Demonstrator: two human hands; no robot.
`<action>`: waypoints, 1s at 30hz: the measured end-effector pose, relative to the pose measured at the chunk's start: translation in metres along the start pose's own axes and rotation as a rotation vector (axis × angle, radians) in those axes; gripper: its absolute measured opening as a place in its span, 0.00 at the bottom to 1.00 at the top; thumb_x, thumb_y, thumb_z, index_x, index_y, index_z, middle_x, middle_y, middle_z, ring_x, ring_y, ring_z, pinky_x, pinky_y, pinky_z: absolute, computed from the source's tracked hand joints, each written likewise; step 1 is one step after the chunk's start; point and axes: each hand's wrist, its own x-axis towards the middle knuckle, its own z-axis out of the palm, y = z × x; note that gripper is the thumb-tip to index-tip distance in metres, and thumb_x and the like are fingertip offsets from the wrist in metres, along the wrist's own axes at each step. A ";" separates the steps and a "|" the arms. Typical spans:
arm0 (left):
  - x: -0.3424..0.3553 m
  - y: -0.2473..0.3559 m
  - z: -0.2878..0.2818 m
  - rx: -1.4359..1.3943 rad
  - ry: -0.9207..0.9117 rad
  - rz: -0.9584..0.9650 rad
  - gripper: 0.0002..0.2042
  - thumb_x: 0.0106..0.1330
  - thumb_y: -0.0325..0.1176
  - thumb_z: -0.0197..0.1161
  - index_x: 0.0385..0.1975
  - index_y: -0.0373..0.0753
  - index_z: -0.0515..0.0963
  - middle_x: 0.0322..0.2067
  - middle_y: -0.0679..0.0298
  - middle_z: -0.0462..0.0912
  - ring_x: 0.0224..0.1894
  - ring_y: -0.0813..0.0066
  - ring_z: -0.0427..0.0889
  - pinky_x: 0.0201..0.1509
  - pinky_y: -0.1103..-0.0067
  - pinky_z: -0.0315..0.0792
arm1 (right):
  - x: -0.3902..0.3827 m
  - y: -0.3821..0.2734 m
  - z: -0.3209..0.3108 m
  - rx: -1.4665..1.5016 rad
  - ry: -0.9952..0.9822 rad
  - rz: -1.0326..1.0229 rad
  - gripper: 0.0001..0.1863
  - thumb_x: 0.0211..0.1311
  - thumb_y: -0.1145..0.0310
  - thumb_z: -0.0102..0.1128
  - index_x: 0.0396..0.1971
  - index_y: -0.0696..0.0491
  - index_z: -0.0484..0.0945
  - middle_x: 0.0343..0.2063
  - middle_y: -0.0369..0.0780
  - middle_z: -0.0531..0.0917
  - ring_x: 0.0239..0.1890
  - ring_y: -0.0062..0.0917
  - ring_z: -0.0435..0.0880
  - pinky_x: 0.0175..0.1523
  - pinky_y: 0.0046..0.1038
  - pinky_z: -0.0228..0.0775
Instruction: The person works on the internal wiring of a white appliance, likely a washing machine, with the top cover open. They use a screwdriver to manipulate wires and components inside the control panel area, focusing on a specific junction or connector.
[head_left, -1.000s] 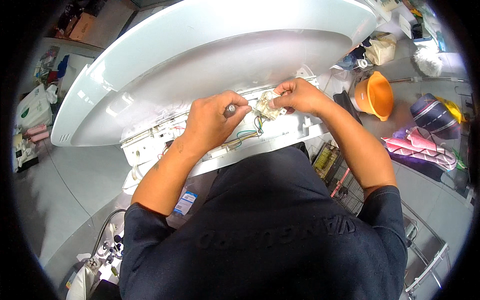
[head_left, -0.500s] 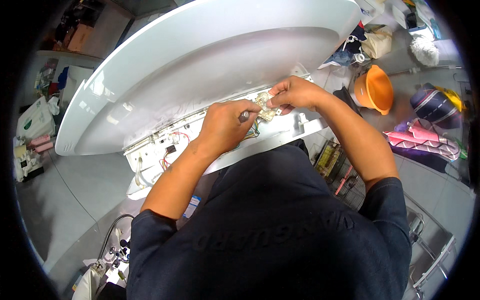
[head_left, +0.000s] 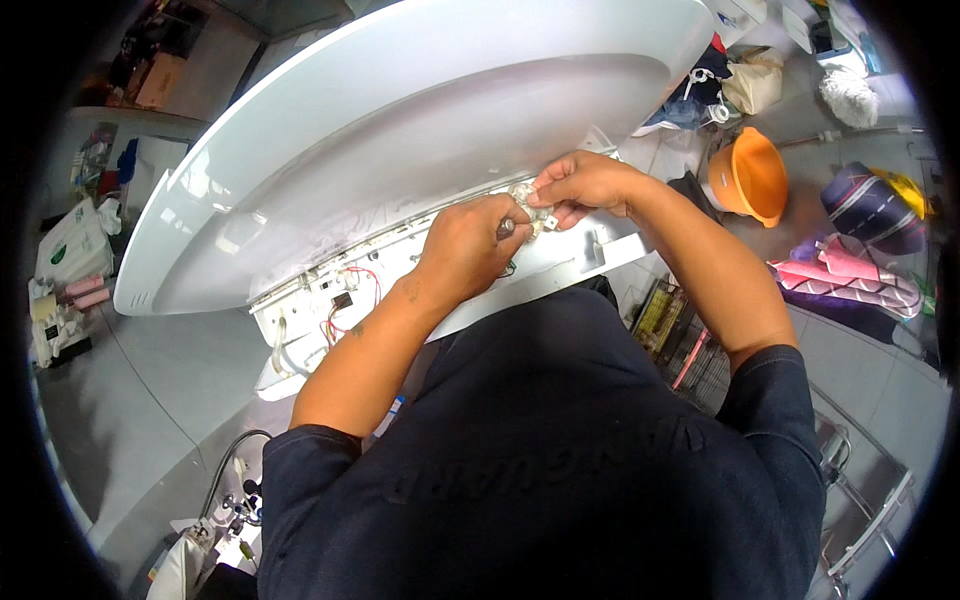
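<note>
Propped open and tilted up, the big white lid (head_left: pixel 420 130) leaves its hinge-edge housing (head_left: pixel 400 275) exposed, red and white wires (head_left: pixel 350 295) showing. Over that edge the left hand (head_left: pixel 465 250) closes its fingers on a small metal tool, while the right hand (head_left: pixel 585 185) pinches a small clear-wrapped part (head_left: pixel 528 200) steady between both hands.

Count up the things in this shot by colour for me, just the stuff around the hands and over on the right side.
White: 2, the big curved appliance lid and the wiring panel under both hands
Orange: 1, the funnel-shaped bowl
Pink: 1, the striped cloth bundle
Clear: 1, the small part pinched between left hand and right hand
Total: 5
</note>
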 end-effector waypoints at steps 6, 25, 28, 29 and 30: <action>-0.001 -0.012 0.002 -0.013 0.051 0.074 0.05 0.60 0.29 0.72 0.32 0.38 0.84 0.31 0.58 0.84 0.32 0.60 0.84 0.37 0.70 0.76 | 0.004 0.006 -0.003 0.062 -0.031 0.015 0.16 0.64 0.62 0.72 0.45 0.55 0.82 0.32 0.35 0.86 0.29 0.17 0.86 0.38 0.21 0.84; -0.015 -0.023 -0.008 -0.107 0.079 -0.079 0.07 0.62 0.34 0.72 0.33 0.37 0.86 0.31 0.58 0.85 0.33 0.64 0.85 0.39 0.72 0.77 | 0.002 0.013 -0.003 0.058 0.036 0.001 0.17 0.65 0.60 0.71 0.47 0.54 0.83 0.33 0.35 0.87 0.29 0.16 0.84 0.37 0.21 0.82; -0.016 -0.023 -0.006 -0.097 0.078 -0.047 0.08 0.62 0.34 0.72 0.33 0.36 0.86 0.32 0.57 0.85 0.32 0.63 0.84 0.40 0.71 0.77 | -0.001 0.005 0.003 0.030 0.048 -0.009 0.16 0.64 0.60 0.71 0.45 0.54 0.84 0.31 0.35 0.86 0.28 0.16 0.84 0.36 0.21 0.81; -0.015 -0.022 -0.006 -0.095 0.075 -0.051 0.08 0.62 0.34 0.72 0.33 0.36 0.86 0.32 0.57 0.85 0.32 0.63 0.84 0.40 0.71 0.77 | -0.003 0.003 0.004 0.022 0.056 -0.013 0.15 0.64 0.60 0.72 0.44 0.54 0.84 0.30 0.35 0.86 0.27 0.16 0.84 0.35 0.21 0.80; -0.014 -0.020 -0.005 -0.094 0.071 -0.054 0.08 0.62 0.34 0.72 0.33 0.36 0.86 0.32 0.57 0.85 0.32 0.63 0.84 0.40 0.71 0.77 | -0.003 0.003 0.005 -0.001 0.074 -0.013 0.15 0.64 0.59 0.72 0.43 0.54 0.84 0.29 0.35 0.86 0.27 0.17 0.84 0.35 0.21 0.80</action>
